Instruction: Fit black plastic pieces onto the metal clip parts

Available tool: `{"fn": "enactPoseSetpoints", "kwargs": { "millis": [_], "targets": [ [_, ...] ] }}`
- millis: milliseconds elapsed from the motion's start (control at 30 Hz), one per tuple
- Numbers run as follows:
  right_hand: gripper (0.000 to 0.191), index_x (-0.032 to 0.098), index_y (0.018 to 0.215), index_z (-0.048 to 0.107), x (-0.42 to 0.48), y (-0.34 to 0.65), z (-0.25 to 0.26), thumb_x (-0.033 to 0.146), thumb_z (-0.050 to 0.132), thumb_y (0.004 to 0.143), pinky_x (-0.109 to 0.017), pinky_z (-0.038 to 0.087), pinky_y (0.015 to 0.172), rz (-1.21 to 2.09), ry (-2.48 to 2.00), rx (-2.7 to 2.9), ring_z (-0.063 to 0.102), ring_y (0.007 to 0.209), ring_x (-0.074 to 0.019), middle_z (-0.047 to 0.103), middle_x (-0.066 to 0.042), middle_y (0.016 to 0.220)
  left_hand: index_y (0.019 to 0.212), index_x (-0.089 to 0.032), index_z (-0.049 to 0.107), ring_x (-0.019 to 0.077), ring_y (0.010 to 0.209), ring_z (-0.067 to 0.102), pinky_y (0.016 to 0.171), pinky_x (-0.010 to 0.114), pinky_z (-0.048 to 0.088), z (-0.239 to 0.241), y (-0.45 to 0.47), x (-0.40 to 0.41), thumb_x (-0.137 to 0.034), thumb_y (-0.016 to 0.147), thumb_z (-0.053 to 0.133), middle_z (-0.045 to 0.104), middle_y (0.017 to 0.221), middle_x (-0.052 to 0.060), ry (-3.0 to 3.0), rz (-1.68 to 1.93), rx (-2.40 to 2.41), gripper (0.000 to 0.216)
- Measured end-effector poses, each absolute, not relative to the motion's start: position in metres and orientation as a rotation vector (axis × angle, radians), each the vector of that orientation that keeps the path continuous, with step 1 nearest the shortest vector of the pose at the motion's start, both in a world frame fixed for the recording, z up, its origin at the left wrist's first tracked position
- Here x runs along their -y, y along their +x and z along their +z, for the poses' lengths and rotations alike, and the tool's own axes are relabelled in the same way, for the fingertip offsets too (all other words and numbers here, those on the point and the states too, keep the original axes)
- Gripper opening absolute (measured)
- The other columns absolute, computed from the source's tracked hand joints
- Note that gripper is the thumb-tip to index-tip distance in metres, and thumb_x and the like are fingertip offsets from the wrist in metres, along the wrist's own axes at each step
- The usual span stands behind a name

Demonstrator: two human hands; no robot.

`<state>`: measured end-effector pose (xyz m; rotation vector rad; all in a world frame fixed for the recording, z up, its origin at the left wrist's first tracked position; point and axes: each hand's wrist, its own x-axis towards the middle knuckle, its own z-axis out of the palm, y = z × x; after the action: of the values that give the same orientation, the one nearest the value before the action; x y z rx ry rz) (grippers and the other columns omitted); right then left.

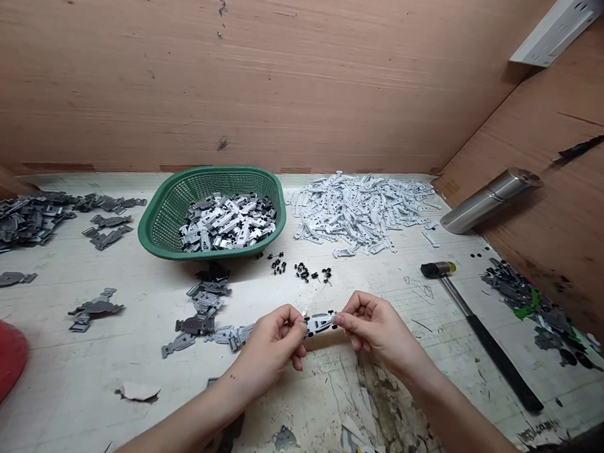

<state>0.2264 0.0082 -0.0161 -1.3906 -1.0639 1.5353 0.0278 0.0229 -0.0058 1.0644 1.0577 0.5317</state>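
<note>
Head view. Brown board walls enclose a pale worktop, whose covering is peeled and flaking along the near side. The model car piece, white and grey with black wheels at its corners, is held just above the surface, near the border of the worn area. The left hand pinches one end between thumb and fingers; the right hand closes thumb and forefinger on the other. Firmness of grip cannot be told.

Findings on risk, as judged: the piece is small and held only by its ends, so uneven pressure could make it slip, bend or shed a wheel. If dropped, it could land among the flakes. Loose black wheels lie beyond the hands, unconfined; a brush of the fingers could scatter them. Grey pieces lie close beside the left hand and could be swept aside by the wrist.

The hammer lies to the right, apart from the right forearm; a wide outward swing of the elbow could strike its handle. The green basket is heaped with similar pieces and the white pile is uncontained; a careless reach could spill or mix them.
</note>
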Motion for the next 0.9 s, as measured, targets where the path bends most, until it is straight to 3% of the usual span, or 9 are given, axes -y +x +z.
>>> {"fn": "enactPoseSetpoints", "kwargs": {
  "millis": [133,500,900],
  "targets": [
    [0.034,0.016,0.066,0.051,-0.007,0.223,-0.008,0.042,0.072,0.065,-0.017,0.028,0.036,1.520,-1.436,1.093,0.037,0.038,-0.0045,0.045,0.007,0.045,0.073,-0.019,0.047,0.0088,0.046,0.050,0.049,0.021,0.042,-0.005,0.029,-0.023,-0.040,0.079,0.051,0.053,0.055,-0.004,1.078,0.522,-1.102,0.023],
    [0.039,0.017,0.063,0.046,-0.009,0.222,-0.012,0.045,0.072,0.064,-0.017,0.015,0.034,1.667,-1.428,0.959,0.027,0.033,-0.0020,0.044,0.009,0.043,0.071,-0.018,0.047,0.0081,0.045,0.049,0.050,0.020,0.039,-0.005,0.029,-0.026,-0.038,0.077,0.053,0.054,0.054,-0.004,1.023,0.546,-1.058,0.022],
    [0.037,0.017,0.063,0.048,-0.008,0.224,-0.012,0.045,0.073,0.064,-0.018,0.019,0.036,1.662,-1.404,1.008,0.029,0.036,-0.0029,0.041,0.009,0.044,0.065,-0.018,0.047,0.0059,0.038,0.040,0.040,0.016,0.032,-0.006,0.029,-0.024,-0.038,0.077,0.054,0.048,0.047,-0.006,0.977,0.427,-1.115,0.024]
  ]
}}
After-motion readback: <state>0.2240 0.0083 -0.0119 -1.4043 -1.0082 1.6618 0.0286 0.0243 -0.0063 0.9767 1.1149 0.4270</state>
